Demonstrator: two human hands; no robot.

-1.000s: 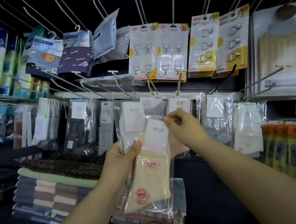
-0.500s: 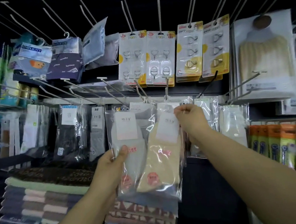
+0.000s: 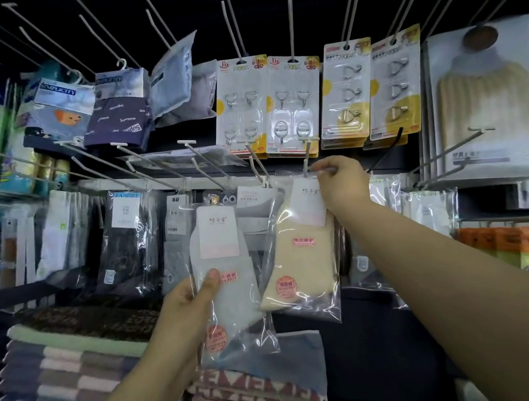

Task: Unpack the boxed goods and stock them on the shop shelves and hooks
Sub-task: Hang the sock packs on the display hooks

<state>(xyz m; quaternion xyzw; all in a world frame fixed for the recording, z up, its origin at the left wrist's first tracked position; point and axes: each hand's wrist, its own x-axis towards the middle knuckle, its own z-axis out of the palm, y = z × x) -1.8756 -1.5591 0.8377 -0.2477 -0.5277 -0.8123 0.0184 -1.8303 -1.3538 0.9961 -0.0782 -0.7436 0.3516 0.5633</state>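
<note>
Pinching the top edge of a clear plastic packet of cream-coloured socks (image 3: 299, 262), the right hand (image 3: 341, 184) holds it up against a white metal display hook (image 3: 306, 155) in the far middle of the rack; whether the packet's hole is on the prong cannot be told. The left hand (image 3: 187, 306), nearer and lower to the left, grips a second clear packet of pale grey-white socks (image 3: 227, 282), thumb pressed on its front. Behind it hang more bagged socks. Above hang white blister cards of adhesive wall hooks (image 3: 268, 105). Folded striped towels (image 3: 62, 368) are stacked at the near left, below the hanging packets.
</note>
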